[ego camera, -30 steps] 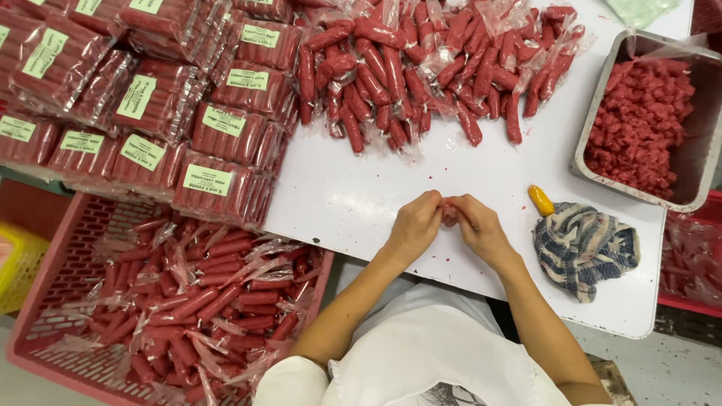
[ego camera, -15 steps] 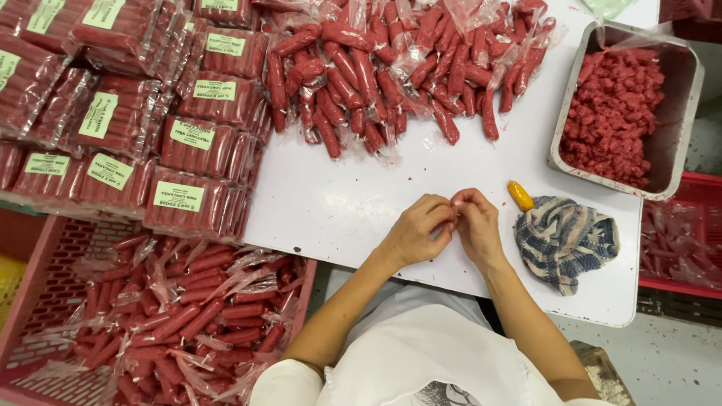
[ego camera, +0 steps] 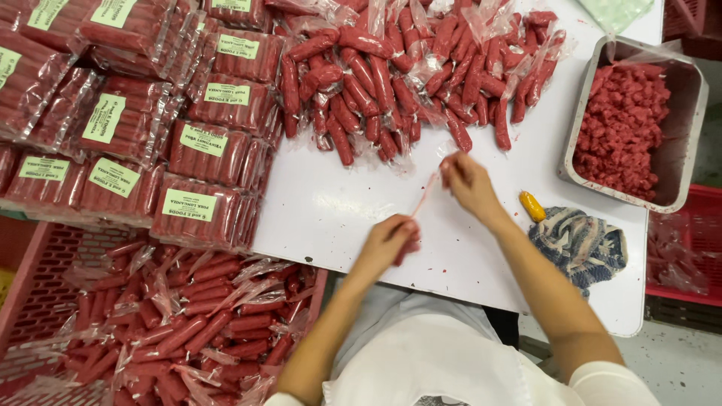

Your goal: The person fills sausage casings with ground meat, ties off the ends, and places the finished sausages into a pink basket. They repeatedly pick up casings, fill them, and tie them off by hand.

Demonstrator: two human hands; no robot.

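Note:
My left hand (ego camera: 387, 242) is closed around a red sausage in a thin clear wrapper (ego camera: 407, 248), held just above the white table (ego camera: 331, 210). My right hand (ego camera: 465, 177) pinches the far end of that wrapper, whose twisted tail (ego camera: 426, 197) is stretched taut between the two hands. A heap of wrapped red sausages (ego camera: 406, 71) lies on the table just beyond my right hand.
Labelled packs of sausages (ego camera: 150, 128) are stacked at the left. A red crate (ego camera: 45, 301) of loose wrapped sausages stands lower left. A metal tray (ego camera: 688, 135) of red minced meat sits at the right, with a patterned cloth (ego camera: 583, 244) and a small yellow object (ego camera: 531, 206) below it.
My hands were together near the table's front edge. Now they have drawn apart: the right hand moved up and away, stretching the wrapper's tail, while the left stays low with the sausage.

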